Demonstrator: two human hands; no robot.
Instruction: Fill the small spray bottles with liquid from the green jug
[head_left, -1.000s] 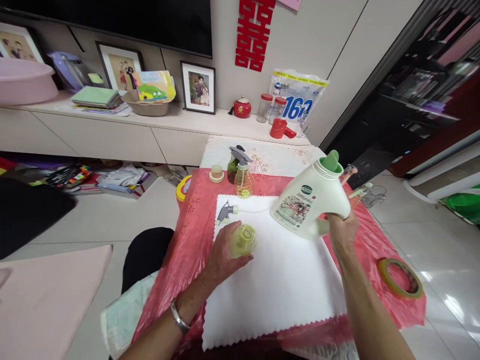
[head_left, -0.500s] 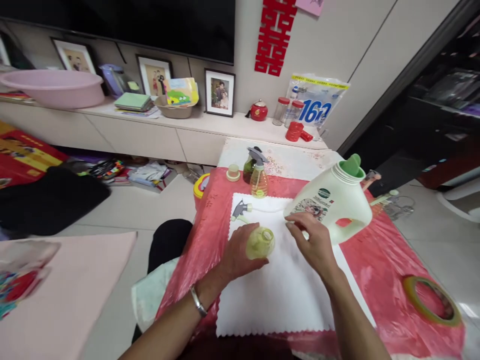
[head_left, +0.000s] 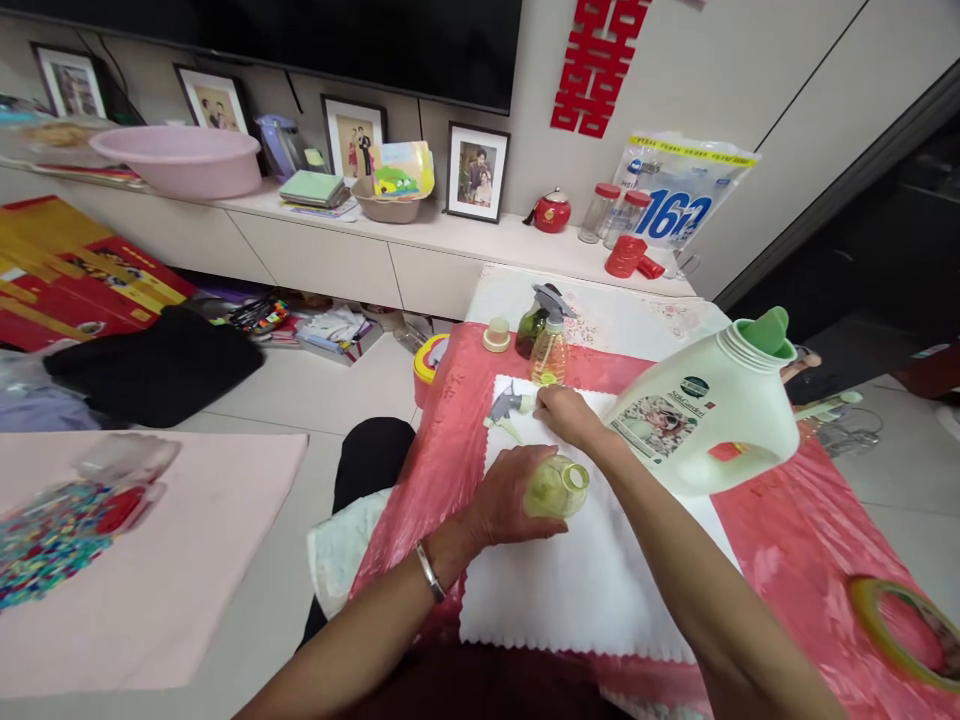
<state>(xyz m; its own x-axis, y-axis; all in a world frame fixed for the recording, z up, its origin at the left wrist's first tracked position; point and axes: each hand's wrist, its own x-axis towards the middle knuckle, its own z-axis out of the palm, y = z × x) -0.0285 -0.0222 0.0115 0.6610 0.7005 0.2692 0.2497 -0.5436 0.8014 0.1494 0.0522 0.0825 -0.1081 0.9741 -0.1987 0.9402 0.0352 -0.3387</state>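
My left hand (head_left: pixel 517 497) is wrapped round a pale green clear bottle (head_left: pixel 552 488) with its cap off, its open mouth tilted up and to the right. Over the white scalloped cloth (head_left: pixel 570 600), the fingers of my right hand (head_left: pixel 568 414) are closed at the collar end of a grey trigger spray head (head_left: pixel 509 405). Its thin tube is mostly hidden by that hand. Beside my right forearm stands a big pale green detergent jug (head_left: pixel 701 410) with a green spout. Farther back are an amber spray bottle (head_left: pixel 550 352), a dark green bottle (head_left: pixel 529 330) and a cream cap (head_left: pixel 496 336).
Red plastic sheeting (head_left: pixel 780 540) covers the table, with a roll of tape (head_left: pixel 904 635) at the right. Behind runs a low cabinet with a pink basin (head_left: pixel 180 165), picture frames and jars (head_left: pixel 600 213). Colourful beads (head_left: pixel 56 545) lie on a pink surface at left.
My right hand has moved from beside the jug up and left to the spray head. My left hand still holds the bottle. The view has swung left.
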